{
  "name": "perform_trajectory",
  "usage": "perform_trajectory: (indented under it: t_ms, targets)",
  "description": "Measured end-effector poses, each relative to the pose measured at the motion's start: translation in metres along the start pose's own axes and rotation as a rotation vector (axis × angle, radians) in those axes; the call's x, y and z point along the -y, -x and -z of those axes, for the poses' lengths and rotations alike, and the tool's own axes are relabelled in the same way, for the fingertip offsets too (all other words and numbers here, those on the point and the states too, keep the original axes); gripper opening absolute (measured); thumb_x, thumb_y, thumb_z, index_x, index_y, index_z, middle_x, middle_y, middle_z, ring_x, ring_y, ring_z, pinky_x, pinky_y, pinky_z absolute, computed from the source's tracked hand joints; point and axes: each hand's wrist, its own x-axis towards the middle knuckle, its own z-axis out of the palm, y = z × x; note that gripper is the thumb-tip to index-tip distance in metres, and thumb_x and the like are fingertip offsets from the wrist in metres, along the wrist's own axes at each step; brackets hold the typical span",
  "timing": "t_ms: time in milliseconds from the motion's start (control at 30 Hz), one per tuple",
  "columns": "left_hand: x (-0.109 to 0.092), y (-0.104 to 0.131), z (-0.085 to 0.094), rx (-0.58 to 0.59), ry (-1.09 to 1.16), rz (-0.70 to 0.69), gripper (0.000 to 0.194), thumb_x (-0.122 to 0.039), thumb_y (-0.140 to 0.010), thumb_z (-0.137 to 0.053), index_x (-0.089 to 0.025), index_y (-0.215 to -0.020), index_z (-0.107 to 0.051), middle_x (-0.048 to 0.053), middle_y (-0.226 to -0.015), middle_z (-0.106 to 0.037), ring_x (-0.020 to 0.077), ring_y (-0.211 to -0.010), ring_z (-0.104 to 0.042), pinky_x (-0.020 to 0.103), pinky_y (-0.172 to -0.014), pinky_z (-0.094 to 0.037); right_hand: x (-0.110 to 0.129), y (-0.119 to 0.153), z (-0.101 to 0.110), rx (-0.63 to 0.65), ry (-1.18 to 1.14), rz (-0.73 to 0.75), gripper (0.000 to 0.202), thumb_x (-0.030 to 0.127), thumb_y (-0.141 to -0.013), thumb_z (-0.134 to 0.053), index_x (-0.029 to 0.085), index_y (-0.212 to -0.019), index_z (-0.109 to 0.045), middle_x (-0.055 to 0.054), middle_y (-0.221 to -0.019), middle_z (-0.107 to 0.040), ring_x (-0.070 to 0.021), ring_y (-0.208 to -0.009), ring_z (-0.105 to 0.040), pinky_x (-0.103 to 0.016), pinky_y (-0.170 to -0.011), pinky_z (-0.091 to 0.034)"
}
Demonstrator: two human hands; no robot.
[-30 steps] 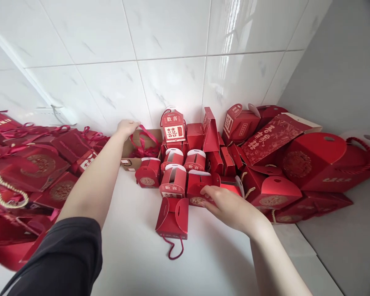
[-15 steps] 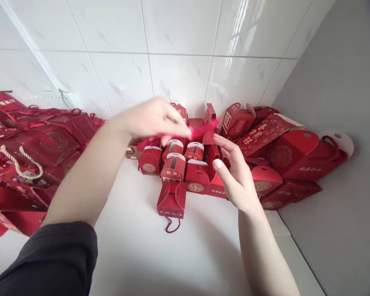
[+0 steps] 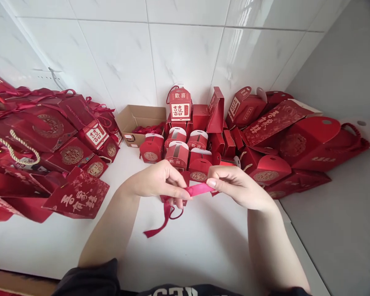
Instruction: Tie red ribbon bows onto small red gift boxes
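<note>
A dark pink ribbon (image 3: 201, 189) is stretched between my two hands, above the white tabletop. My left hand (image 3: 169, 185) pinches it at one place, and a loose tail hangs below those fingers. Thumb and fingers of my right hand (image 3: 226, 183) grip the ribbon a short way to the right. Behind and below my left hand, a small red box with a cord handle is mostly hidden. Small red boxes with rounded tops (image 3: 176, 152) stand just beyond my hands.
Red gift boxes (image 3: 49, 127) with ribbons and rope handles are piled at the left. An open cardboard box (image 3: 142, 111) holding red ribbons stands near the tiled wall (image 3: 185, 53). Larger red boxes (image 3: 308, 139) lean by the grey side wall at the right.
Both hands have come down and nearer to me, with the ribbon. My right hand, open before, has closed on the ribbon. The cardboard box is now uncovered, and the view has shifted.
</note>
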Motion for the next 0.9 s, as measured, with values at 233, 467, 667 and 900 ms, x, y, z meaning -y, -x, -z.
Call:
perform_trajectory:
  t_ms: [233,467,667,900]
  targets:
    - [0.015,0.005,0.029,0.11,-0.156,-0.059,0.021,-0.037,-0.071,-0.083,-0.017,-0.072,-0.078,0.003,-0.072,-0.072,0.0131,-0.07,-0.064,0.021,-0.066,-0.047,-0.002,0.023,0.029,-0.083,0.145,-0.16,0.039,0.038,-0.097,-0.056,0.019,-0.066,-0.042,0.004,-0.064,-0.035,-0.0098,-0.058,-0.033,-0.025,-0.053,-0.027]
    - [0.021,-0.014,0.016,0.229,0.022,0.1,0.056,-0.044,-0.071,-0.082,-0.02,-0.119,-0.064,0.0,-0.071,-0.068,0.0126,-0.054,-0.063,0.021,-0.051,-0.046,-0.001,0.013,0.021,-0.011,0.132,-0.112,0.034,0.038,-0.097,-0.056,0.017,-0.071,-0.052,0.004,-0.065,-0.037,-0.0096,-0.061,-0.031,-0.025,-0.055,-0.026]
    - [0.02,-0.028,-0.007,0.051,0.115,-0.061,0.034,-0.045,-0.087,-0.066,-0.013,-0.091,-0.077,0.01,-0.084,-0.075,0.0149,-0.067,-0.071,0.022,-0.059,-0.054,-0.004,0.002,0.01,-0.146,0.143,-0.093,0.035,0.04,-0.097,-0.054,0.018,-0.07,-0.048,0.004,-0.068,-0.04,-0.0097,-0.06,-0.036,-0.024,-0.056,-0.031]
    - [0.008,-0.007,0.003,0.316,-0.106,-0.295,0.024,-0.032,-0.091,-0.064,-0.018,-0.102,-0.08,0.014,-0.101,-0.078,0.024,-0.096,-0.073,0.031,-0.087,-0.057,-0.013,0.009,0.026,-0.096,0.182,-0.034,0.031,0.035,-0.095,-0.059,0.018,-0.071,-0.053,0.004,-0.064,-0.041,-0.0096,-0.058,-0.033,-0.024,-0.053,-0.028]
